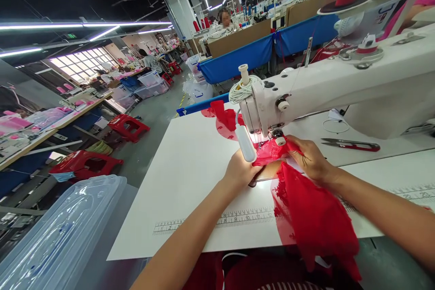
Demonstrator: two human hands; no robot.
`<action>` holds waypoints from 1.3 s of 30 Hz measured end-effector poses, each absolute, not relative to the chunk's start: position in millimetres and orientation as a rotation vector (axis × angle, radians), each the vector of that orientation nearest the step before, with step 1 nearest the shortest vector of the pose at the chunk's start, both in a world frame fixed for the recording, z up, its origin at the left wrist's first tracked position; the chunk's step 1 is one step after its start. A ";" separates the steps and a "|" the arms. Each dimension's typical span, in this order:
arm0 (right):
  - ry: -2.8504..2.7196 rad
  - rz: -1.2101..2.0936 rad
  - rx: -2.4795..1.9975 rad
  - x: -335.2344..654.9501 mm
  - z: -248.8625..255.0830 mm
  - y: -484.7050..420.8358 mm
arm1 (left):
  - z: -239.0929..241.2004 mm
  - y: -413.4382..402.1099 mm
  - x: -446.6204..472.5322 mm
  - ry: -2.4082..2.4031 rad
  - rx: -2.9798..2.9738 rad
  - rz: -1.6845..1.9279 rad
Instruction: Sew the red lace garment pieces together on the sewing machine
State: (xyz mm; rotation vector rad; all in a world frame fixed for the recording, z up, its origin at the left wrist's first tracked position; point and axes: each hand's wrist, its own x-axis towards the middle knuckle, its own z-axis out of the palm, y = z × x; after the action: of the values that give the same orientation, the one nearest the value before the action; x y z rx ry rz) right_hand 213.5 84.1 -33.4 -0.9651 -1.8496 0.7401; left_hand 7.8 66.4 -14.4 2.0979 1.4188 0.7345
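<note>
Red lace fabric (316, 217) runs from under the needle area of a white sewing machine (340, 86) down over the table's front edge. Just left of the needle, my left hand (239, 167) rests by the cloth, its fingertips partly hidden behind the machine's white lamp (245, 144). To the right of the presser foot, my right hand (311, 158) pinches a fold of the red fabric between thumb and fingers. Behind the needle, another part of the red sheer cloth (224, 120) lies on the tabletop.
Thread snips (351, 144) lie right of my right hand on the white table (163, 181), which has a printed ruler along its front. A lidded clear plastic box (64, 231) stands at the left. Red stools (127, 127) and other people at machines are farther off.
</note>
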 end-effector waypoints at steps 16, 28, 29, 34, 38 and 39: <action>-2.455 0.642 -0.678 234.7 -15.0 89.4 | -34.8 60.0 -0.9 1.214 3.078 0.652; -2.491 0.274 -0.782 227.3 -20.5 87.0 | -24.6 44.7 8.2 1.243 3.185 0.608; -2.481 0.285 -0.781 226.9 -20.3 86.9 | -24.5 43.5 7.8 1.250 3.179 0.585; -2.457 0.235 -0.764 226.2 -22.2 86.5 | -29.4 41.6 3.8 1.277 3.247 0.538; -2.437 0.158 -0.751 225.7 -23.4 85.8 | -30.3 41.5 2.8 1.297 3.268 0.465; -2.438 0.143 -0.748 225.5 -23.3 85.7 | -29.7 41.2 3.0 1.304 3.276 0.448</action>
State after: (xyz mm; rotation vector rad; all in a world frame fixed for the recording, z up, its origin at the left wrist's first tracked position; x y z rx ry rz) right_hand 225.5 85.7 -23.3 -0.7481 -2.4379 0.1431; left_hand 3.0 41.2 -29.7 3.2760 1.3038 0.4475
